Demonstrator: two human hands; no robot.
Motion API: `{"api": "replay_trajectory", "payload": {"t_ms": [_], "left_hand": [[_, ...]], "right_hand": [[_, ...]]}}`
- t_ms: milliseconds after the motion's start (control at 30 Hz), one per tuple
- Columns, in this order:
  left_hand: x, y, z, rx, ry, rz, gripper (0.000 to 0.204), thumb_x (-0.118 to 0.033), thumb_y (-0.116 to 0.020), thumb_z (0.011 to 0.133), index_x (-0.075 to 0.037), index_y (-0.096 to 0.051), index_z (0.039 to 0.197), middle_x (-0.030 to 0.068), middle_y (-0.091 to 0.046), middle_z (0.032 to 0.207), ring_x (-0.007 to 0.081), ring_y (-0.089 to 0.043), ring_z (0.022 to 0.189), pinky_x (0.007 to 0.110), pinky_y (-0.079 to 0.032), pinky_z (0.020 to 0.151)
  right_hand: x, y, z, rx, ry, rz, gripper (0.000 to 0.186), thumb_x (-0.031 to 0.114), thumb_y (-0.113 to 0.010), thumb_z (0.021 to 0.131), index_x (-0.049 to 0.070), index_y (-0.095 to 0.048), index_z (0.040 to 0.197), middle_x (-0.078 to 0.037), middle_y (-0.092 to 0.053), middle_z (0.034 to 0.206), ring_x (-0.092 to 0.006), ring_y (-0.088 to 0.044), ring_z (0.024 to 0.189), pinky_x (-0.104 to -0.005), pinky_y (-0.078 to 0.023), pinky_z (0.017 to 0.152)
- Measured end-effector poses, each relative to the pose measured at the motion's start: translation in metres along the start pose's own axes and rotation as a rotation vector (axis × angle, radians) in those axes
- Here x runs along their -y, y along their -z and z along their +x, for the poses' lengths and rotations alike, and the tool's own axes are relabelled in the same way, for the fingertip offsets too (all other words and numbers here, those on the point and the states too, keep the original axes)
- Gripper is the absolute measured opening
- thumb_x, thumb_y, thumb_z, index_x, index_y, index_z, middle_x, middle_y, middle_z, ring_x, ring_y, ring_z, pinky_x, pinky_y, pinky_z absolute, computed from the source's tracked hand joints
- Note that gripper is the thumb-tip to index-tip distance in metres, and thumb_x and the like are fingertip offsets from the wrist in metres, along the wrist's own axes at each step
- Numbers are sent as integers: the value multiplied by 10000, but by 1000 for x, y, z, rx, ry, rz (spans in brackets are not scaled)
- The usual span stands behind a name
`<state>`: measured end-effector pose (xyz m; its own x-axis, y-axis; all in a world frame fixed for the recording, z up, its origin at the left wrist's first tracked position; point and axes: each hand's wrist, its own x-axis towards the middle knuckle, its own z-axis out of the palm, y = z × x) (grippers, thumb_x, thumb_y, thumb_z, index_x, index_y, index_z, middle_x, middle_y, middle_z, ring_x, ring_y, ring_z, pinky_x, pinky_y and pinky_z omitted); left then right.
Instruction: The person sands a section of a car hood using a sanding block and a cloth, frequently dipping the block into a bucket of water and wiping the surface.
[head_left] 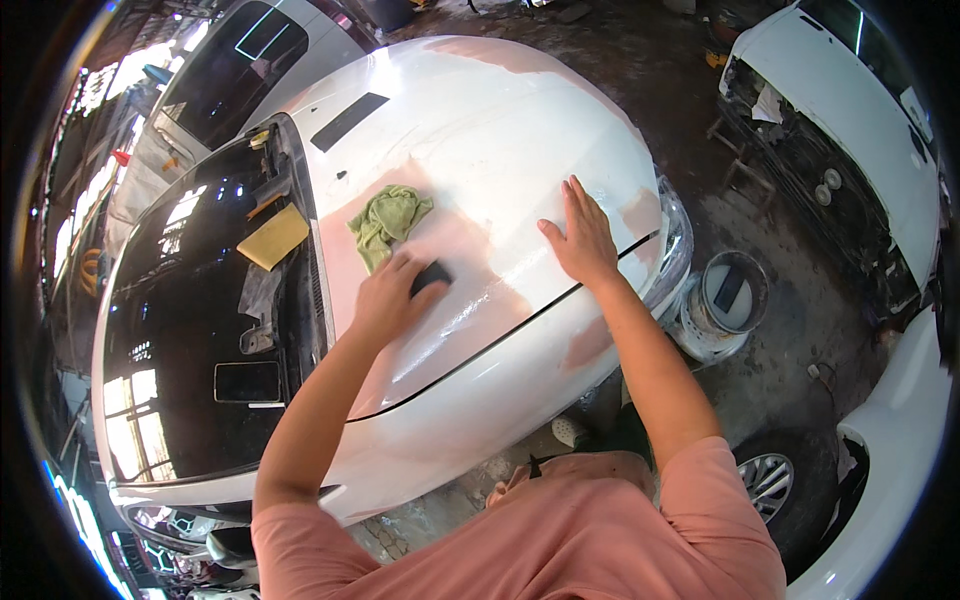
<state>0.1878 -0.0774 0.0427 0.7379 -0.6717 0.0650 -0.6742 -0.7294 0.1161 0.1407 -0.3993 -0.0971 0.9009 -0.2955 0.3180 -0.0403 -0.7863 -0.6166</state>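
Note:
My left hand [392, 298] is closed round a black sanding block [431, 279], pressing it on the wet, dull pink patch [350, 290] of a white car's hood [470, 130]. Part of the block is hidden under the fingers. A crumpled green cloth [388, 218] lies on the hood just beyond that hand. Farther right, my right hand [583, 235] rests flat on the white paint near the hood's edge, its fingers stretched out and the thumb apart. It holds nothing.
A yellow pad [273, 237] lies by the base of the windshield, and a phone [247, 382] rests on the glass. At the right, a bucket [708, 318] with a dark block inside stands on the floor. Other cars, one white with its front stripped [840, 120], stand around.

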Motion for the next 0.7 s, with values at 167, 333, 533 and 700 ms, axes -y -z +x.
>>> {"api": "replay_trajectory", "payload": {"t_ms": [167,333,533,700], "left_hand": [[-1,-1,18,-42,30,69,479,-501,-703,987,-49,-744,1141,131,-702,1166,353,-673,1147,477,-571,929],[-17,-17,64,-46,86,54,556,-539,-709,984,-24,-762,1187,171,-714,1205,388,-672,1171,491,-546,997],[-4,12,-2,55,77,7,560,-538,-699,993,-8,-749,1165,175,-708,1206,389,-667,1170,489,-540,1002],[-19,-17,79,-55,44,55,550,-536,-701,986,-12,-748,1146,173,-705,1179,393,-665,1156,499,-540,982]], "right_hand": [[23,-5,-3,16,3,2,804,486,-579,1085,-35,-343,1650,-231,-303,1747,-391,-339,1588,-504,-279,1302],[12,-6,-3,10,26,28,808,493,-573,1086,-32,-339,1655,-230,-294,1751,-393,-339,1587,-507,-282,1299],[10,-2,-2,7,-8,-13,812,495,-576,1085,-28,-335,1659,-227,-290,1754,-396,-335,1589,-511,-283,1297],[19,-11,-7,31,24,41,807,482,-584,1084,-29,-335,1657,-229,-296,1751,-395,-330,1592,-508,-276,1302]]}}
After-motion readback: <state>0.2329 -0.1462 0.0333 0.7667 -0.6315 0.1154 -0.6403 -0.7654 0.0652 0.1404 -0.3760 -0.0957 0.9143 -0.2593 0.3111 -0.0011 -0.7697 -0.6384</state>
